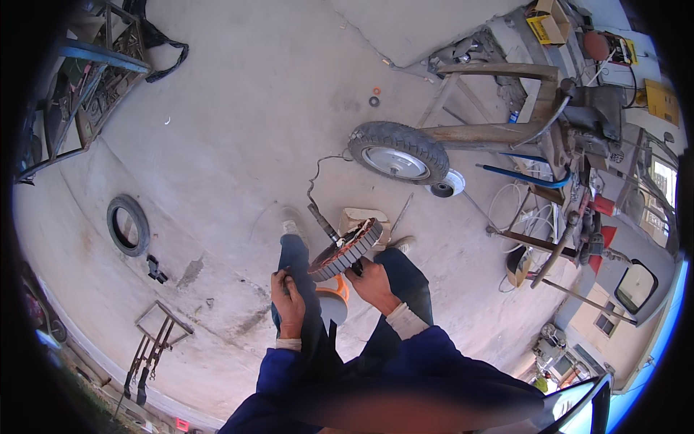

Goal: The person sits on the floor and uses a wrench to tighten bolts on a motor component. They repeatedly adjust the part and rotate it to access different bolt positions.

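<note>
A toothed metal ring (350, 257), reddish winding along its edge, tilts above the lap near the view's centre.
The right hand (376, 284) clasps its rim at five o'clock, some fingertips hidden; the left hand (289, 298) lies at eight o'clock, fingers curled, though I cannot tell whether they pinch anything. A dark, thick-sleeved cable (323, 222) leaves at eleven o'clock. At one o'clock lies a wheel (396, 160) with treaded rubber and smooth silvery metal. At six, legs partly cover a rounded orange-and-grey object (334, 309).
</note>
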Available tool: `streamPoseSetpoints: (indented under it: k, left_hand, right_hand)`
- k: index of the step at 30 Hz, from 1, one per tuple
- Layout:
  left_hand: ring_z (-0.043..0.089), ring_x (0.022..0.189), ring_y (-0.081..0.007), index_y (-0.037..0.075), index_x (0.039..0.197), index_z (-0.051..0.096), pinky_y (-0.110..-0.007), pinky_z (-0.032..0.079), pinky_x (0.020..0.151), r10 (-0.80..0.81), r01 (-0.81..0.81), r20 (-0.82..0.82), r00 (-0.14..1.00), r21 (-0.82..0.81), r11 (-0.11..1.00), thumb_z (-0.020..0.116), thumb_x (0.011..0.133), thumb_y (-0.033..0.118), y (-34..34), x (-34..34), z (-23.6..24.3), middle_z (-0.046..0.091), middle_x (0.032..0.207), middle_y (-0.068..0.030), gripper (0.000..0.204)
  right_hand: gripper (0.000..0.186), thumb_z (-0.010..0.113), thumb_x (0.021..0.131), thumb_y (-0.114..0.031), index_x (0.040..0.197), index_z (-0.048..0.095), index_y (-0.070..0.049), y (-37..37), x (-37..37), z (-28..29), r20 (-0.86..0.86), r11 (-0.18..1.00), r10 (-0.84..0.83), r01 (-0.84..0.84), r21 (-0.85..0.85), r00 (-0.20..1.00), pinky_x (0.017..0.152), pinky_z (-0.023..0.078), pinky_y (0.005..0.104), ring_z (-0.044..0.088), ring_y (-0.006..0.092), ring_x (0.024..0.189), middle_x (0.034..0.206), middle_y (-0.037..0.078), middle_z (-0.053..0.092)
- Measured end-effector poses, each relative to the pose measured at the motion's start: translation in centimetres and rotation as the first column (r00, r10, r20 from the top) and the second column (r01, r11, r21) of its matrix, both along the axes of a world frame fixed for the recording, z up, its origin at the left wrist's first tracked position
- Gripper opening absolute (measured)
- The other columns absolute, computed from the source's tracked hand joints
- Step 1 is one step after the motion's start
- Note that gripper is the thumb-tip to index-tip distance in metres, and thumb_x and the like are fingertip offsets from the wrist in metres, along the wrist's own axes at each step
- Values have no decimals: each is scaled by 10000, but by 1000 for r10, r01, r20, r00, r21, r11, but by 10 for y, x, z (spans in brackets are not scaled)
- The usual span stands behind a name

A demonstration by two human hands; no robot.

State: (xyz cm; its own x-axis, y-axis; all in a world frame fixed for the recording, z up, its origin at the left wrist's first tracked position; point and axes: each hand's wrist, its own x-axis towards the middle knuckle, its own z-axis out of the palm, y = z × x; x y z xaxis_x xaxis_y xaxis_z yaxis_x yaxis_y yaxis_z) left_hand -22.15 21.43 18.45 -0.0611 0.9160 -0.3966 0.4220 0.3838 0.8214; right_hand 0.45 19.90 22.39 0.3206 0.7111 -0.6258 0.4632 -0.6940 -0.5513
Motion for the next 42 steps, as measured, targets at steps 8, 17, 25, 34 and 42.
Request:
streamPoseSetpoints:
  k: [8,17,25,34,42]
  left_hand:
    - [643,872,-243,-18,1129,638,-338,509,748,-15,3,-50,999,-230,973,506,997,35,-10,-112,125,654,959,-132,195]
    - [546,749,-120,-9,1184,632,-280,483,694,132,-124,23,991,-213,969,473,1003,-5,8,-172,185,644,949,-73,241]
    - [577,783,-144,-21,1234,613,-292,510,705,39,-31,50,998,-158,987,497,1007,44,55,-164,221,658,1006,-92,262]
    - [625,933,-200,-21,1243,608,-334,507,829,-457,456,38,888,46,889,521,976,40,205,-73,296,670,1083,-117,288]
    - [531,1259,-359,44,1356,564,-458,440,1058,-898,890,-387,210,455,12,638,859,9,310,188,398,583,1352,-146,503]
  right_hand:
    - [302,732,882,-239,940,659,48,115,-33,117,-12,974,-97,98,206,995,680,545,429,692,386,713,777,230,681]
    - [216,710,922,-177,952,690,36,175,-42,204,-116,918,-354,368,149,928,602,437,303,508,87,658,712,10,619]
    - [195,710,929,-163,977,722,26,121,-9,237,-171,827,-525,547,128,834,659,453,262,538,68,726,813,6,669]
    - [452,720,863,-372,798,630,67,88,57,330,-29,765,-615,605,221,788,656,493,438,614,338,642,663,208,611]
    - [385,746,837,-353,841,689,28,42,134,400,239,870,-493,477,124,837,737,540,518,675,467,805,813,281,685]
